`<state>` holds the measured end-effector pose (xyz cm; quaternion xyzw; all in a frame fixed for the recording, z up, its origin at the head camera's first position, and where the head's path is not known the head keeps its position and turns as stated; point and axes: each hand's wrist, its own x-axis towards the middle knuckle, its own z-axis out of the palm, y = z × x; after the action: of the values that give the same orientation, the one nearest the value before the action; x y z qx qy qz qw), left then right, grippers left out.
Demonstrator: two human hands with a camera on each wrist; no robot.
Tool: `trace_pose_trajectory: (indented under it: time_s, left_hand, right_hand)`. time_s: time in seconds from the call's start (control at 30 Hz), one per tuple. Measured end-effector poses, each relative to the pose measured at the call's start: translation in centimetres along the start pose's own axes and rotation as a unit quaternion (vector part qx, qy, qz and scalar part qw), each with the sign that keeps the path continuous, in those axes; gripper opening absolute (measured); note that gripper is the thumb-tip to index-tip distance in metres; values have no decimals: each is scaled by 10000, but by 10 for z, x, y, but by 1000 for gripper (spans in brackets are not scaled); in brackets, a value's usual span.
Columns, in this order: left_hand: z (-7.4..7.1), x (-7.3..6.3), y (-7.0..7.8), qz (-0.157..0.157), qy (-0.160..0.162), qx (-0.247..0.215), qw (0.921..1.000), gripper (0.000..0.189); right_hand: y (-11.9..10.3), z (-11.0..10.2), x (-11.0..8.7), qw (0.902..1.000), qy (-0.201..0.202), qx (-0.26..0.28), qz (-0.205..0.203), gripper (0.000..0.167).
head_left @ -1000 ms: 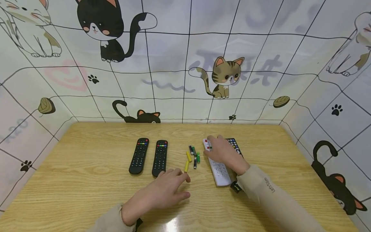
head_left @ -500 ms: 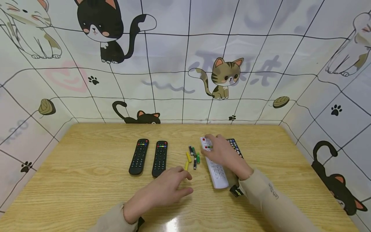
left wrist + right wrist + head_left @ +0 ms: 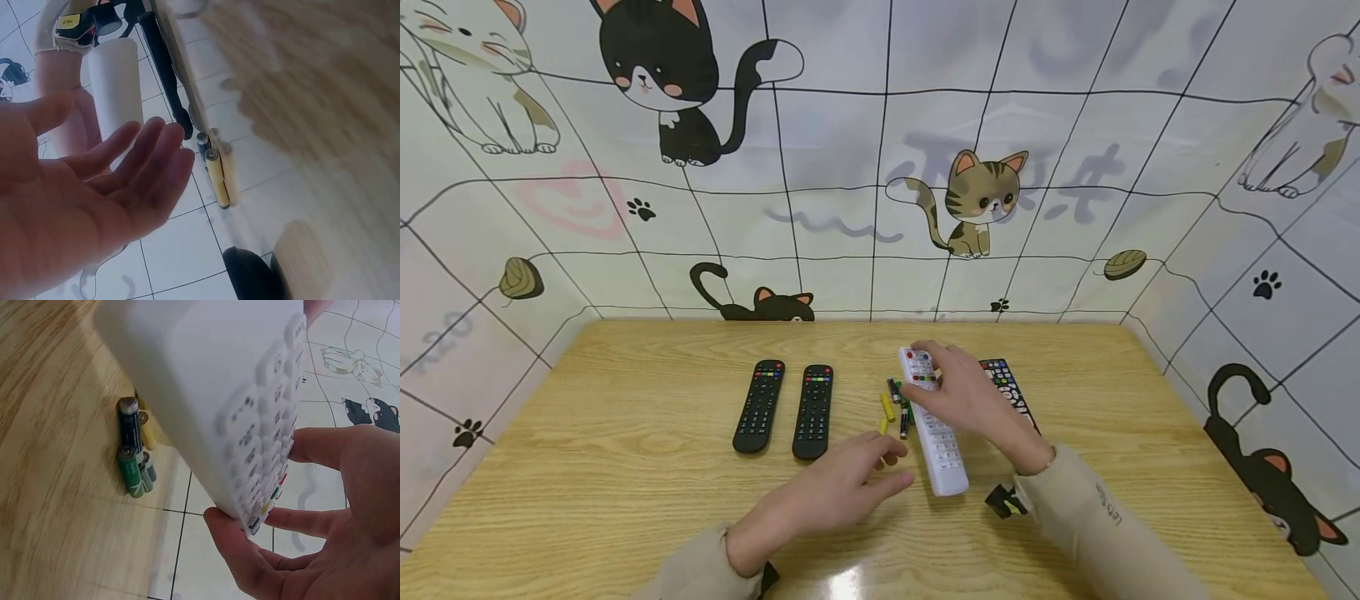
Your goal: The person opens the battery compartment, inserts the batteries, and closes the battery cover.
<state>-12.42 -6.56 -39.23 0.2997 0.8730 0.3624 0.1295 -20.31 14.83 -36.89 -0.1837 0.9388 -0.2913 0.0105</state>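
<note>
My right hand (image 3: 962,396) grips a white remote control (image 3: 946,467) near its upper end, thumb on one side and fingers on the other. The remote is held off the table, its buttons facing up. In the right wrist view its side and number keys (image 3: 250,444) show close up. My left hand (image 3: 838,483) hovers with loosely bent fingers and holds nothing; the left wrist view shows its palm (image 3: 69,212). Between the hands lie several small batteries: a yellow battery (image 3: 888,407), a black battery (image 3: 904,423), and a green battery (image 3: 130,472) partly hidden in the head view.
Two black remote controls, one (image 3: 760,407) beside the other (image 3: 813,412), lie left of the batteries. Another black remote control (image 3: 1011,392) lies behind my right hand, partly covered. The wooden table (image 3: 647,467) ends against a cat-printed wall covering (image 3: 835,217).
My right hand has lifted the white remote control and carried it left, toward the batteries. My left hand has shifted slightly to the right.
</note>
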Motion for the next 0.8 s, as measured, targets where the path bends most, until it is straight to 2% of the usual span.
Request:
trace_pose_trajectory:
  time_s: [0.13, 0.37, 0.6, 0.8]
  left_hand:
    - [2, 2, -1, 84, 75, -415, 9991, 44]
    - [1, 7, -1, -38, 27, -963, 9953, 45]
    - [1, 9, -4, 59, 84, -1187, 9929, 38]
    - [1, 10, -7, -54, 211, -1299, 9913, 37]
  right_hand:
    - [-2, 1, 0, 9996, 33, 258, -130, 63]
    - [-5, 1, 1, 9980, 164, 565, -223, 62]
    - [-9, 2, 2, 9959, 129, 884, -141, 63]
    - [-9, 2, 2, 9936, 172, 1112, -47, 62]
